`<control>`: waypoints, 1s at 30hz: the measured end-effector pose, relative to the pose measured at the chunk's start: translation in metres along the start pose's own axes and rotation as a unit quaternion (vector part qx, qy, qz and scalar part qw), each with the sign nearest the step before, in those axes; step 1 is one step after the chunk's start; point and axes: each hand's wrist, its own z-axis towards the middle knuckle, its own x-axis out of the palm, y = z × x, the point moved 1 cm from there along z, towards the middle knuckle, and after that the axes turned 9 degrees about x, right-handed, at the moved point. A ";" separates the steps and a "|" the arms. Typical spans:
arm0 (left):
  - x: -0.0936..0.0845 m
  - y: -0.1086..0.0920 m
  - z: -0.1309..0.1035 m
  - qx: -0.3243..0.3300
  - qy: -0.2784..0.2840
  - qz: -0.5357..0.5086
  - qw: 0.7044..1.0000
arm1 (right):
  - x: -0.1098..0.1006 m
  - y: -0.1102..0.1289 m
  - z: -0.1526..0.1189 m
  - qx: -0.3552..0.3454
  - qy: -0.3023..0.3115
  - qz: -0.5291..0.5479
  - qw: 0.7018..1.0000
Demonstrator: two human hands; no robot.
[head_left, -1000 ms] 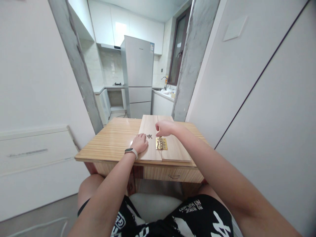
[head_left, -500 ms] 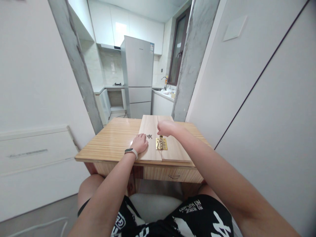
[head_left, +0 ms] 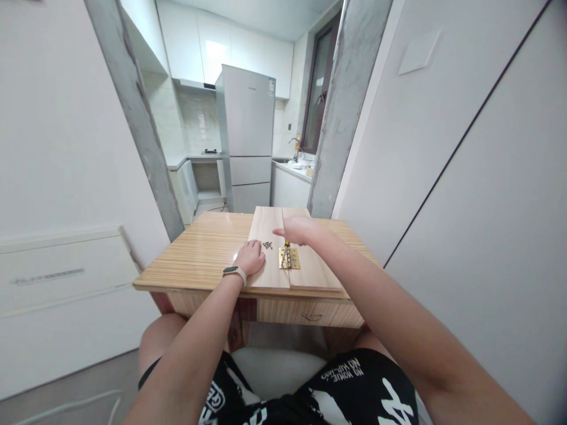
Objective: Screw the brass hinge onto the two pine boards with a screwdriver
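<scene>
Two pale wooden boards (head_left: 268,274) lie side by side, with a brass hinge (head_left: 295,258) across their seam near the front. My right hand (head_left: 297,230) is closed around the top of a screwdriver (head_left: 287,243), thumb pointing left. Its yellow and black handle shows below the fingers, and the shaft runs down to the hinge; the tip is too small to make out. My left hand (head_left: 250,257), with a watch band on the wrist, rests flat on the left board's edge. Between both hands sits a small pile of screws (head_left: 267,245) on the left board.
The boards rest on a striped wooden table (head_left: 190,254) with a drawer (head_left: 310,316) facing my knees. White panels stand close on both sides. Beyond the table are a fridge (head_left: 250,118) and a kitchen counter with a sink.
My right thumb has swung out to the left and the fingers have turned around the screwdriver handle, showing more of it. My left hand stays in place.
</scene>
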 end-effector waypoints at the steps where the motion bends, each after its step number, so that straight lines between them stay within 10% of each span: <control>1: 0.000 0.000 0.000 0.000 0.000 0.000 1.000 | 0.001 0.000 0.002 -0.001 0.002 -0.006 1.000; 14: -0.001 -0.001 0.000 -0.004 0.003 -0.011 1.000 | 0.010 -0.016 0.011 -0.081 -0.032 -0.020 0.996; 30: 0.000 -0.001 0.000 -0.006 0.011 -0.007 1.000 | 0.007 -0.012 0.007 -0.021 -0.039 -0.062 0.997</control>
